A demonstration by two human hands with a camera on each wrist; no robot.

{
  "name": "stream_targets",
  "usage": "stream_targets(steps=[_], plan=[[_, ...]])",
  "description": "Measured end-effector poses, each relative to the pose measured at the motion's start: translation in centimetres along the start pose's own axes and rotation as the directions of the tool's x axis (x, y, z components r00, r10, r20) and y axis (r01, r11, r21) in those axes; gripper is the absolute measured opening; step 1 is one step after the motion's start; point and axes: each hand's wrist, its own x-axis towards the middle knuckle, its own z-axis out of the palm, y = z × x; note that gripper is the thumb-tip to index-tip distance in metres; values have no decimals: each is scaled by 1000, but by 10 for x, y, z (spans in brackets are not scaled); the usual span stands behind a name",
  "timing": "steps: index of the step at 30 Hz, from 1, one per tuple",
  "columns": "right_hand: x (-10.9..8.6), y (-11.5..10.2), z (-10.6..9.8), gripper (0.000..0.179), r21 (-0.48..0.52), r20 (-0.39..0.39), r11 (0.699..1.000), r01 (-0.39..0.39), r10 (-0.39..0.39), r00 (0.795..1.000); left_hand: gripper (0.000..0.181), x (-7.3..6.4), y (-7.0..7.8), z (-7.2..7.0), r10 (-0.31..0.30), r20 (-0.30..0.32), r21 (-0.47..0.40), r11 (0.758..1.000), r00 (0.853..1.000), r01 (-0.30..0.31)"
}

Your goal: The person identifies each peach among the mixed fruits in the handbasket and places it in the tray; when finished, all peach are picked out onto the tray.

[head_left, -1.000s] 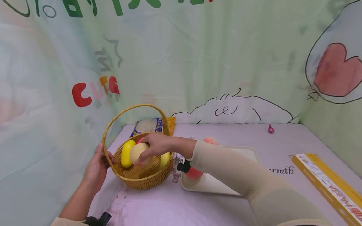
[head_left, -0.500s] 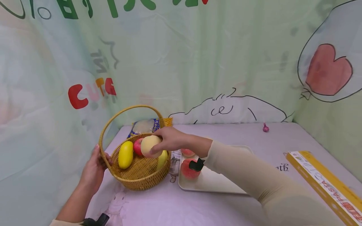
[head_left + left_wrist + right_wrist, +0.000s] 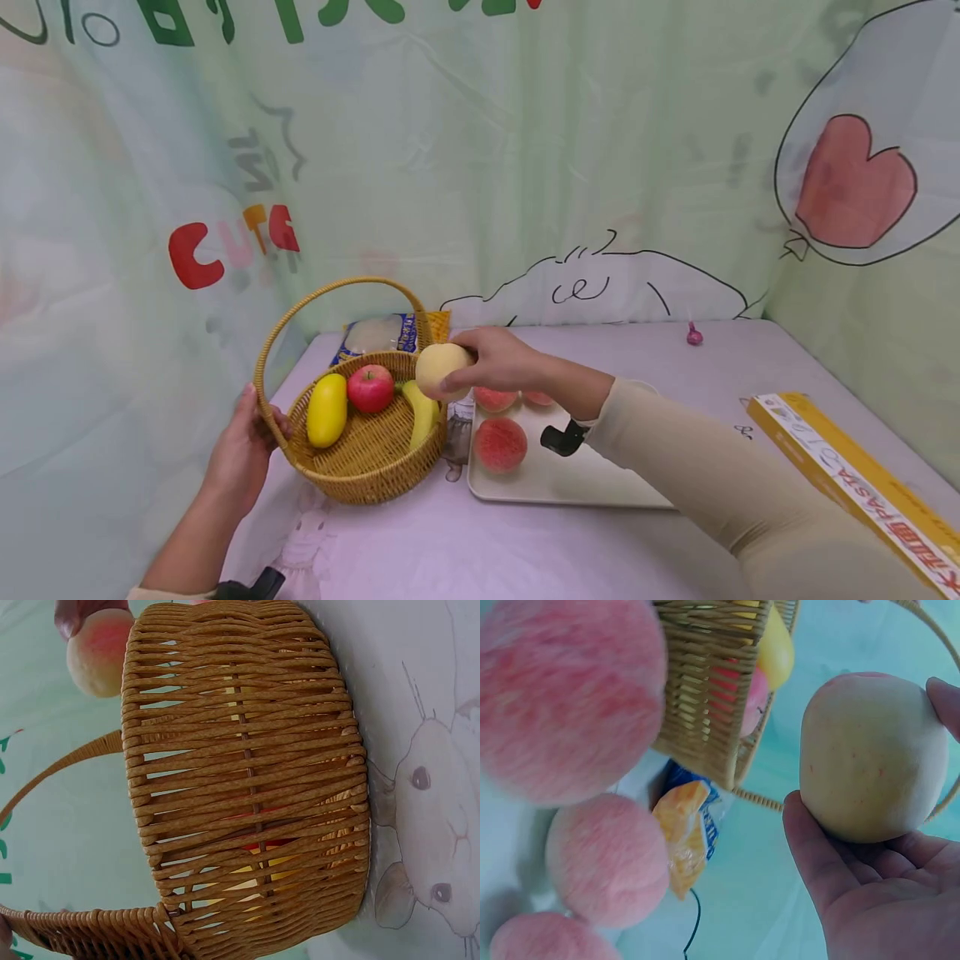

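My right hand holds a pale yellow peach with a pink blush between thumb and fingers, above the right rim of a wicker basket. In the right wrist view the peach is gripped from both sides. My left hand grips the basket's handle low on its left side. Inside the basket lie a yellow mango, a red apple and a banana. The left wrist view shows mostly the basket's woven side, with the peach beyond its rim.
Right of the basket is a beige tray bearing fuzzy pink peaches, one peach in front. A blue and yellow bag lies behind the basket. A pasta box sits at the right, a small purple onion-like thing farther back.
My right hand has carried the pale peach from inside the basket up and right, to its right rim, uncovering the apple and banana. The left hand keeps its grip on the handle.
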Motion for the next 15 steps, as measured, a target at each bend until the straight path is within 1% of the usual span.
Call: stream_targets(steps=[3,8,15], plan=[[-11,6,-4,40,16,-31,1000,-12,13,999,46,0,0,-1,0,3,-7,1000,1000,0],[-28,17,-9,44,14,-72,999,-47,48,996,47,-1,0,-2,7,6,-14,1000,1000,-7],[-49,36,-19,41,64,-117,995,-72,80,990,46,0,-1,-1,22,14,-4,1000,1000,-22]])
